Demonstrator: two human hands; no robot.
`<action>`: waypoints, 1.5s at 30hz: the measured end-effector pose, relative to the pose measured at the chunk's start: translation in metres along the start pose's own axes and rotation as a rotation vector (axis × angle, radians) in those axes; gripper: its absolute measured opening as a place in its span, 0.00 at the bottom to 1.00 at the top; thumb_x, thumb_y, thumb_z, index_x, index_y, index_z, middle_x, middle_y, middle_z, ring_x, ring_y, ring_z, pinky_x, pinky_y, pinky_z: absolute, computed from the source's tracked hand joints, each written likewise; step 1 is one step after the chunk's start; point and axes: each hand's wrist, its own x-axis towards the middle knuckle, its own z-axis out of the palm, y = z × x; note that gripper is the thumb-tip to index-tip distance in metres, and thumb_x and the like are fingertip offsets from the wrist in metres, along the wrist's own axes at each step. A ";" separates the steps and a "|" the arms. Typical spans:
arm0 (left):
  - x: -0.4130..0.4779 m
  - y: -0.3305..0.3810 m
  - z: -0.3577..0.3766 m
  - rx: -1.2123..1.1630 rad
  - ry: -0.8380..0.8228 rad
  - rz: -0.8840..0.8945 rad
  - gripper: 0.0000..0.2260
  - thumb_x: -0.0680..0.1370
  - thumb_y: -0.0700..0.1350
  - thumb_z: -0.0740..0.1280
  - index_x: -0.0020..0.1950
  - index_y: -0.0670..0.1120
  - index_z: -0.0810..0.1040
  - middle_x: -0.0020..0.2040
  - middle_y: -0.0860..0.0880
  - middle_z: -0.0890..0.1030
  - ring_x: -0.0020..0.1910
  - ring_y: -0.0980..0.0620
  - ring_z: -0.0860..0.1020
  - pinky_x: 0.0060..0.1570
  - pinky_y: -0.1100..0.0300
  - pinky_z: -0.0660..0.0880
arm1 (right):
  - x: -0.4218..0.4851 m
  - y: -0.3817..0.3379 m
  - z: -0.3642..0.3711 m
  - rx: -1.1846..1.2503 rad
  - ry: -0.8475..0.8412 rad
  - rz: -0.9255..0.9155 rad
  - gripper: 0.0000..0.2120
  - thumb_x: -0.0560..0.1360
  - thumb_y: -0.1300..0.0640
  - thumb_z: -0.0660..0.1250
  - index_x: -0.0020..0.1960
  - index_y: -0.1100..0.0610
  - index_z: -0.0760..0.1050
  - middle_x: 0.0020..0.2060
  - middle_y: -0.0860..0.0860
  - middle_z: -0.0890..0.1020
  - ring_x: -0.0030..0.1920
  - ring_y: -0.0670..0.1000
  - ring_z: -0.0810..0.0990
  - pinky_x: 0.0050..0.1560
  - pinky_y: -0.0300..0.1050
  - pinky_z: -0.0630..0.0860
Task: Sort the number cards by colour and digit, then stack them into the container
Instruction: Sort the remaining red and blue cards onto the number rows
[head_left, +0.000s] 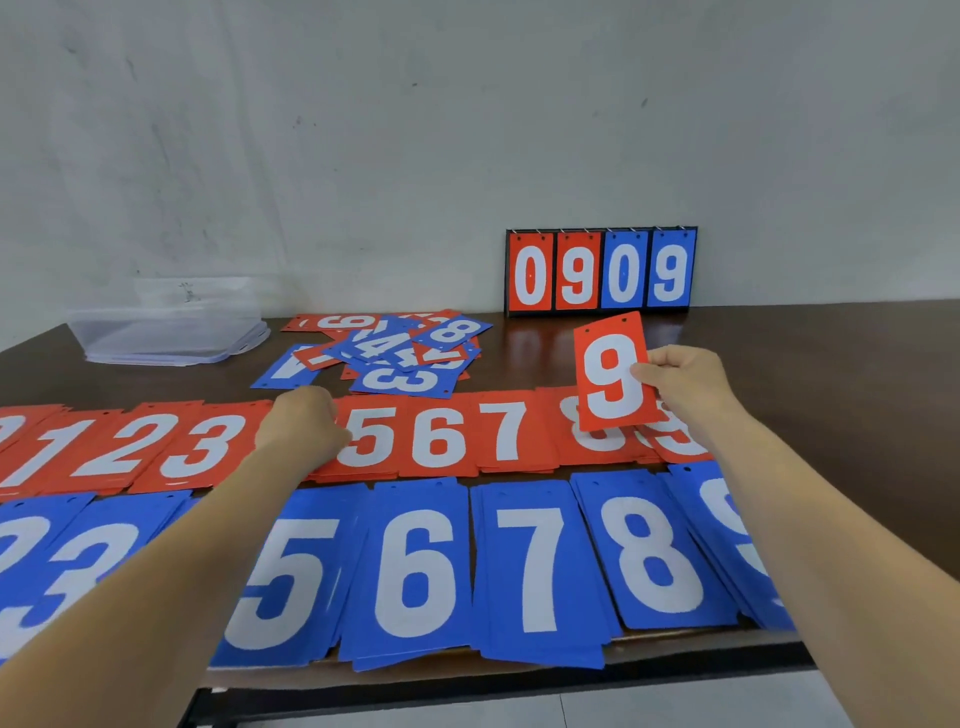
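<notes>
Sorting step, partway through: right hand (685, 384) pinches a red 9 card (613, 374) by its edge, upright over the red 8 and 9 piles. Next move: lay it flat and square on the red 9 pile (680, 441). Left hand (304, 423) sits curled on the red row between 3 and 5 (can't tell if it holds a card). Unsorted heap (400, 353) lies beyond the rows, clear container (166, 327) far left. Dark wood table (779, 353), grey wall (415, 130), 0909 scoreboard (601, 270) at the back.

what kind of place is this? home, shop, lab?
Likely a bare workroom or test room, not a home. Cues: a plain scuffed wall, a dark table covered in rows of number cards, a flip scoreboard against the wall; the right hand holds a red 9 card.
</notes>
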 end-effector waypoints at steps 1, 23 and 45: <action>0.000 0.002 0.001 0.000 0.007 0.003 0.13 0.76 0.46 0.71 0.58 0.43 0.77 0.52 0.45 0.79 0.46 0.49 0.76 0.43 0.58 0.74 | 0.002 0.002 -0.004 -0.006 0.006 0.007 0.06 0.77 0.57 0.68 0.53 0.57 0.78 0.53 0.52 0.82 0.54 0.54 0.80 0.54 0.52 0.79; 0.007 0.062 0.033 -0.253 0.030 0.199 0.30 0.74 0.48 0.74 0.73 0.48 0.67 0.67 0.46 0.76 0.64 0.46 0.75 0.59 0.51 0.76 | 0.028 0.057 -0.049 -0.744 0.046 0.048 0.09 0.77 0.52 0.67 0.54 0.54 0.79 0.47 0.51 0.82 0.45 0.51 0.80 0.44 0.47 0.77; 0.070 -0.029 -0.020 -0.297 0.029 0.298 0.22 0.74 0.47 0.72 0.67 0.47 0.74 0.60 0.49 0.80 0.58 0.51 0.78 0.58 0.53 0.76 | 0.017 -0.049 0.111 -0.583 -0.023 -0.094 0.06 0.77 0.53 0.67 0.48 0.54 0.80 0.47 0.51 0.82 0.48 0.50 0.79 0.52 0.50 0.78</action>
